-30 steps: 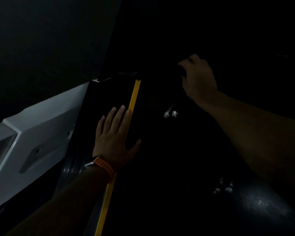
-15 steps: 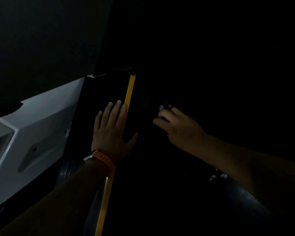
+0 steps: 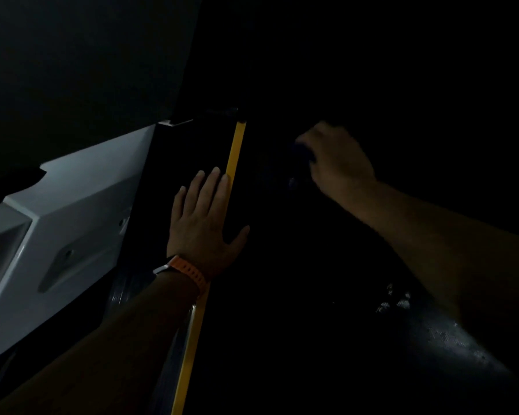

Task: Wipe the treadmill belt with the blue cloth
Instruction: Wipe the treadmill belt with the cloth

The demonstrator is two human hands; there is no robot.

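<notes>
Far up the single treadmill belt (image 3: 282, 280), one blue cloth (image 3: 302, 153), barely visible in the dark, sits under the right hand (image 3: 340, 163), whose fingers curl over it. Left of it runs one yellow stripe (image 3: 232, 151). Beside the stripe, the left hand (image 3: 203, 223) lies flat, fingers straight, on the side rail (image 3: 189, 151), one orange-strapped watch (image 3: 186, 269) at its wrist.

The right hand (image 3: 339, 163), gripping the cloth (image 3: 303, 152), is farther up the belt (image 3: 282, 295) than half a second ago.
</notes>
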